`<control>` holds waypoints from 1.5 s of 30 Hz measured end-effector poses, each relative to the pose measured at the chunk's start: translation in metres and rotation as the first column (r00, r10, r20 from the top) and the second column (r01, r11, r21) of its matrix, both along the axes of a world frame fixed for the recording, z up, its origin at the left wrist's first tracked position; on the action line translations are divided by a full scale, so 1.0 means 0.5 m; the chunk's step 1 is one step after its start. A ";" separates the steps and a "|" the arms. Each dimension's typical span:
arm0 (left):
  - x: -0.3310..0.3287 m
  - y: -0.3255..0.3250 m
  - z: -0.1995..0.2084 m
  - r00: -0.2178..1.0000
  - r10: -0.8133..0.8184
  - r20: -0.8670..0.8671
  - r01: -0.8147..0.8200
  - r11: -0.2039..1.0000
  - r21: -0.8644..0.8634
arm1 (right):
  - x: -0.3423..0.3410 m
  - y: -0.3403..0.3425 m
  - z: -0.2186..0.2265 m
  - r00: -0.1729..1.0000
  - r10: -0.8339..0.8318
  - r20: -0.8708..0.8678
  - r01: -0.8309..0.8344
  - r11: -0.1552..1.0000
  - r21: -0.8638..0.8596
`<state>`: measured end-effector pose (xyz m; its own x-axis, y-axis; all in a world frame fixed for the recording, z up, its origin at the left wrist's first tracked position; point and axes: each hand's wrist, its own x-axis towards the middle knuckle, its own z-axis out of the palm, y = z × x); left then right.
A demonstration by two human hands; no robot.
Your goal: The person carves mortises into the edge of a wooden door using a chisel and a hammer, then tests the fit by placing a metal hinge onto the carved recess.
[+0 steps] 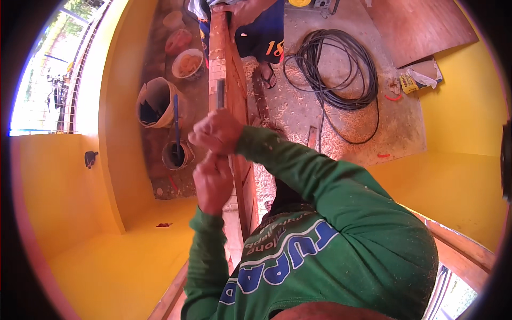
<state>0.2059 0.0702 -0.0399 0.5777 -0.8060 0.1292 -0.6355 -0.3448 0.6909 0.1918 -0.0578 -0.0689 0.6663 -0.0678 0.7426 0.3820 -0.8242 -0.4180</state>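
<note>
A long wooden beam point(217, 69) with pencil marks across its face runs away from me through the middle of the view. My right hand point(217, 130) is closed round a chisel, whose flat grey blade point(220, 93) points away from me along the wood. Just behind it, my left hand point(214, 181) is also closed, in line with the tool and against the right hand. The chisel's handle is hidden by my fingers. At the far end, another person's hand point(246, 12) rests on the beam.
Left of the beam stand a large bucket point(162, 120), a smaller pail point(184, 157) with a blue stick, and a white tub point(188, 64). Coiled black cable point(338, 69) lies on the shaving-strewn floor at right, near a plywood sheet point(421, 26). Yellow walls point(458, 117) enclose both sides.
</note>
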 end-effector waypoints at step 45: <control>-0.010 0.019 0.002 0.994 0.047 0.099 -0.049 0.998 0.025 | 0.001 0.005 0.022 0.969 0.161 -0.186 -0.070 0.905 0.420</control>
